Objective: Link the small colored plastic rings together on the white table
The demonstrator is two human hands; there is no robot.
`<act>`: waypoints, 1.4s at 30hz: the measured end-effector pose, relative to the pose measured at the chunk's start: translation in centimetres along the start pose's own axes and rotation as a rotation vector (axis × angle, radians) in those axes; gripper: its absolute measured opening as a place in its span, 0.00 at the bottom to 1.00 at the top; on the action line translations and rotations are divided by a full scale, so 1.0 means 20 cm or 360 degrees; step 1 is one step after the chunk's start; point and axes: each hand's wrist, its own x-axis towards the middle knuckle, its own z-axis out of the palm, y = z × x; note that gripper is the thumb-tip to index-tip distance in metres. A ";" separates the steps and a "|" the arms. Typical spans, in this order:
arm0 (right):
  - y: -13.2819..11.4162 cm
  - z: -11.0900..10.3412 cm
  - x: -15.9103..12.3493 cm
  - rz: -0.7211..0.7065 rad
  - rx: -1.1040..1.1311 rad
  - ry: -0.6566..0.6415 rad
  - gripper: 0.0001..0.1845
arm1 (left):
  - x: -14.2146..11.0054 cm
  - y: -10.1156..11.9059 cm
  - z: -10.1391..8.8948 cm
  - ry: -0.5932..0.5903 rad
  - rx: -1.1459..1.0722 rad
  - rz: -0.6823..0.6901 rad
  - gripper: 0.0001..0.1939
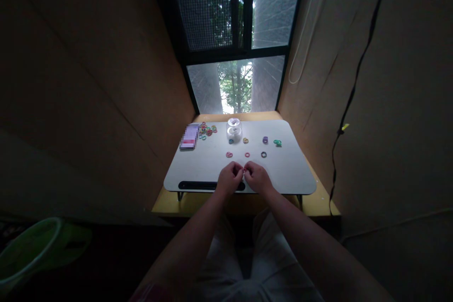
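My left hand [230, 178] and my right hand [258, 178] meet over the front of the white lap table [290, 170]. Both are closed, fingertips pinched together around a small reddish hair tie [244, 170], mostly hidden by the fingers. Just beyond them lie a pink group of hair ties [229, 155], a single pinkish-red one [247, 155] and a dark one [264, 155]. Farther back are blue [231, 141], yellowish [245, 140], purple [265, 140] and green hair ties [278, 143]. A mixed pile of coloured hair ties [208, 130] sits at the back left.
A clear plastic jar [234, 128] stands at the back middle of the table. At the left edge lies a phone [189, 137]. A black slot [198, 185] runs along the front. Walls flank the table, a window [237, 85] is behind, and a green basket [46, 250] is lower left.
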 end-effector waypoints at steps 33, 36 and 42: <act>0.00 -0.01 0.00 0.0005 0.0055 -0.0002 0.05 | 0.00 0.00 0.00 -0.0026 -0.0021 0.0000 0.08; 0.00 -0.01 0.00 0.0006 0.0044 -0.0012 0.05 | 0.00 0.00 0.00 -0.0032 -0.0023 0.0004 0.08; 0.00 -0.01 0.00 0.0021 0.0064 -0.0017 0.05 | 0.00 0.02 0.01 -0.0015 0.0006 -0.0019 0.08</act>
